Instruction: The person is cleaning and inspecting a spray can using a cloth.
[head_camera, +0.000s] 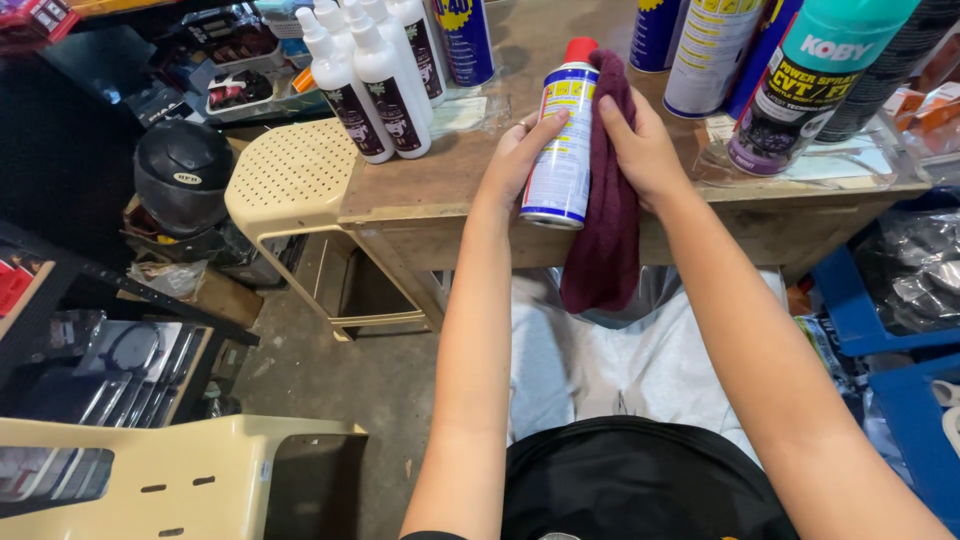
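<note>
- While held above the near edge of the wooden table (420, 200), spray can (562, 140) stands nearly upright, red cap (580, 49) at the far end, base rim at the near end, long axis running near-to-far with a slight lean to the right at the top.
- Clasped from the left by left hand (520, 155): fingers curled round the can's left side, fingertips reaching onto the label about mid-height, thumb hidden behind.
- Pressed from the right by right hand (640, 150), closed on a dark red cloth (605, 200) and laying it flat against the can's right flank.
- Sandwiched, then: can between the two hands, cloth between the can and the right palm, both hands level with the can's middle and about equally close to it.
- Draped along the same axis as the can: cloth top just beside the cap, loose tail hanging below the base, past the table edge and over the lap.
- Clear of the table top at the base, as far as can be judged; contact with the edge cannot be told.
- Standing farther off: white spray bottles (375, 85) to the far left, taller aerosol cans (710, 50) and a teal can (815, 80) to the far right, all well apart from the held can.
- Lying to the left, beyond the table: beige perforated plastic stool (290, 175) and black helmet (183, 170).
</note>
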